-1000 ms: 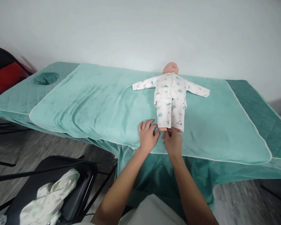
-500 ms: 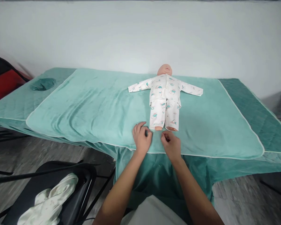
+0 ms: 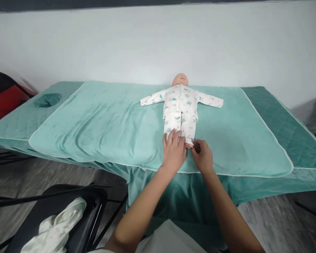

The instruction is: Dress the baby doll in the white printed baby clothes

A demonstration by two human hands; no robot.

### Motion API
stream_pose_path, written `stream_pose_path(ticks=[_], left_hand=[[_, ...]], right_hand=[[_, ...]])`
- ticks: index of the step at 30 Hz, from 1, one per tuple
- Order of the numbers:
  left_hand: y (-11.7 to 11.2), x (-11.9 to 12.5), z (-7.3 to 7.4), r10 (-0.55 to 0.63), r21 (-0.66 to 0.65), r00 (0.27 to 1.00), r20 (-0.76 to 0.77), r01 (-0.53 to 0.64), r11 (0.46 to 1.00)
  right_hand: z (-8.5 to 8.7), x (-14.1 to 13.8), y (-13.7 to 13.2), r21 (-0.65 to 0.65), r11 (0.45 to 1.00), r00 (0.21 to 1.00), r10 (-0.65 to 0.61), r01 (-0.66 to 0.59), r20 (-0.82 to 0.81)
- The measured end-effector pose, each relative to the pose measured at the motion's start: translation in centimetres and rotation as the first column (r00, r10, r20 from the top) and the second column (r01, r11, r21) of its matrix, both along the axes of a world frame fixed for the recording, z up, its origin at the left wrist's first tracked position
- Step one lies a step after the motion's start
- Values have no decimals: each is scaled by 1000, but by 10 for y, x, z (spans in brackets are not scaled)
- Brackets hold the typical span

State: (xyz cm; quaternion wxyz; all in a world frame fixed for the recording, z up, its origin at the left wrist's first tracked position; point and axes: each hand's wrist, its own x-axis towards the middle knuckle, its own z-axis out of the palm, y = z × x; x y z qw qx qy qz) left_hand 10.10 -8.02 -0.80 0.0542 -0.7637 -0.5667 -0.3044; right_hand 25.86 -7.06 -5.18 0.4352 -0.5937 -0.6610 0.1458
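A baby doll (image 3: pixel 180 79) lies on its back, dressed in a white printed pyjama top (image 3: pixel 181 98) with both sleeves stretched sideways. Matching pyjama trousers (image 3: pixel 173 121) cover its legs. My left hand (image 3: pixel 174 149) rests over the lower end of the left-side trouser leg, fingers spread and hiding that cuff. At the other leg's hem, my right hand (image 3: pixel 203 154) has thumb and forefinger pinched on the outer corner of the cuff. A bit of the doll's foot (image 3: pixel 189 145) shows below that cuff.
The doll lies on a green velvety cover (image 3: pixel 116 123) over a massage bed with a face hole (image 3: pixel 47 100) at left. A black chair (image 3: pixel 94 211) at lower left holds crumpled white cloth (image 3: pixel 58 225). A white wall (image 3: pixel 121 42) stands behind.
My left hand has moved right and forward onto the trouser leg. My right hand has gone from below the feet to the other leg's cuff and taken hold. The view has shifted slightly.
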Motion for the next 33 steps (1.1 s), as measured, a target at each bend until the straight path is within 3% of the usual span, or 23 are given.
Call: stream_pose_path(ticks=[4, 8, 11, 15, 19, 22, 25, 28, 29, 31, 33], left_hand=[[11, 4, -2, 11, -38, 1000, -25, -12, 999], [13, -1, -14, 16, 44, 982, 188, -24, 999], [9, -3, -22, 8, 92, 960, 278, -35, 995], [-7, -15, -30, -68, 118, 965, 252, 39, 992], [-40, -67, -54, -51, 153, 966, 252, 12, 988], [-78, -140, -82, 193, 119, 952, 238, -226, 967], [-127, -226, -96, 572, -15, 794, 206, -582, 813], [-179, -301, -85, 828, -166, 537, 161, -812, 559], [-194, -320, -79, 876, -230, 472, 96, -846, 481], [-219, -352, -68, 890, -410, 439, -123, -839, 358], [-234, -372, -64, 838, -560, 423, -345, -809, 178]], right_hand=[[-5, 5, 1, 53, 998, 1000, 20, -20, -16], [-9, 7, -2, 62, 998, 999, 31, -29, -31], [-10, 7, -4, 35, 998, 998, 51, -50, -39], [-4, 10, -12, -16, 996, 996, 84, -85, -27], [-2, 25, -33, -77, 989, 992, 121, -123, -28], [-14, 44, -58, -135, 985, 995, 101, -103, -20], [-35, 64, -82, -271, 959, 997, 74, -78, -26], [-54, 75, -97, -358, 931, 997, 75, -70, 0], [-57, 76, -98, -374, 925, 997, 73, -66, 3], [-58, 72, -96, -392, 916, 996, 85, -81, -8], [-51, 60, -90, -391, 913, 993, 111, -115, -32]])
